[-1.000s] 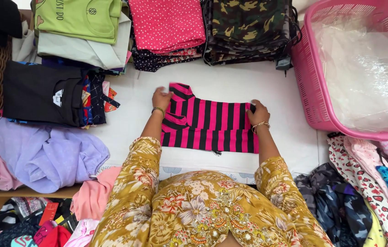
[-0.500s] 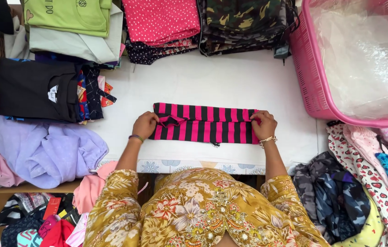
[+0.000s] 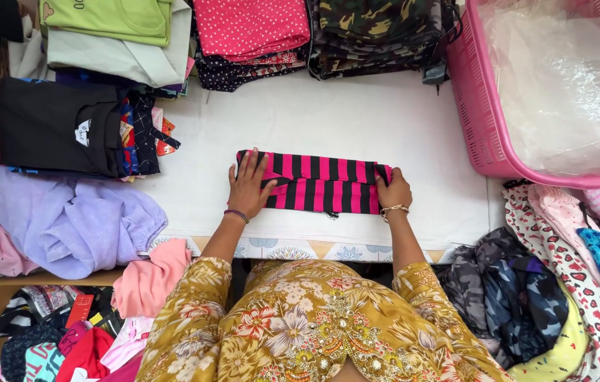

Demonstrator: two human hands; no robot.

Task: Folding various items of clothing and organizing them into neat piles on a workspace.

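A pink and black striped garment (image 3: 321, 184) lies folded into a narrow band on the white table (image 3: 356, 120). My left hand (image 3: 249, 185) rests flat on its left end with fingers spread. At the right end, my right hand (image 3: 393, 192) has its fingers curled over the edge of the fabric. Both arms reach out from yellow flowered sleeves at the bottom of the view.
Folded stacks line the far edge: green and white (image 3: 112, 32), pink dotted (image 3: 250, 28), camouflage (image 3: 377, 32). A black pile (image 3: 59, 127) and lilac cloth (image 3: 66, 219) lie left. A pink basket (image 3: 498, 106) lined with clear plastic stands right, above loose clothes (image 3: 561, 283).
The striped garment went from a wider rectangle to a narrow band. My left hand has opened flat on its left end; my right hand stays at the right end.
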